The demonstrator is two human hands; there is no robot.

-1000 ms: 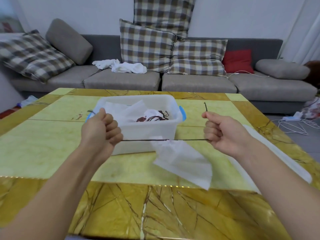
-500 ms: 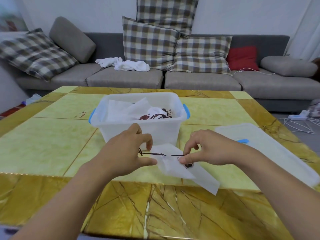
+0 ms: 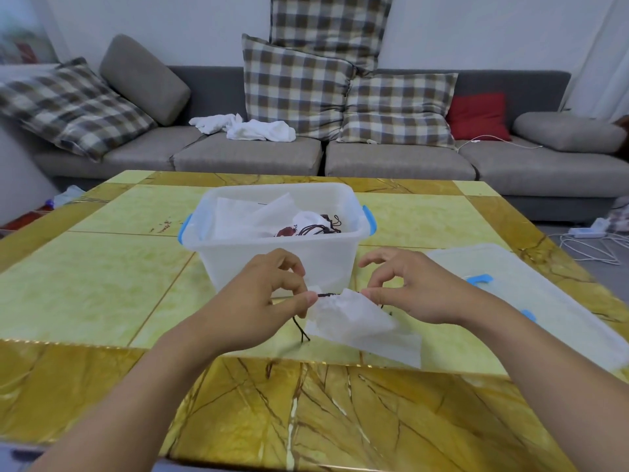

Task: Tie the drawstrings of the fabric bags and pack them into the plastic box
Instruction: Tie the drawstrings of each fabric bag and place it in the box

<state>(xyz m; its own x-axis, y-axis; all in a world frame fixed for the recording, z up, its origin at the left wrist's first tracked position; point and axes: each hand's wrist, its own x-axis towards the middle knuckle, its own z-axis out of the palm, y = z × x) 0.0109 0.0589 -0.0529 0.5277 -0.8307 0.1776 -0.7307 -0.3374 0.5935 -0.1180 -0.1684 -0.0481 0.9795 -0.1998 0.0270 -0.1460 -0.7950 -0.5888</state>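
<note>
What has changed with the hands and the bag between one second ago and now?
The left hand and right hand moved inward from a wide pull on the taut drawstring. They now pinch it close together at the gathered mouth of the white fabric bag. Both kept hold throughout. The plastic box, the bags inside it and the lid on the table stayed as they were.
</note>
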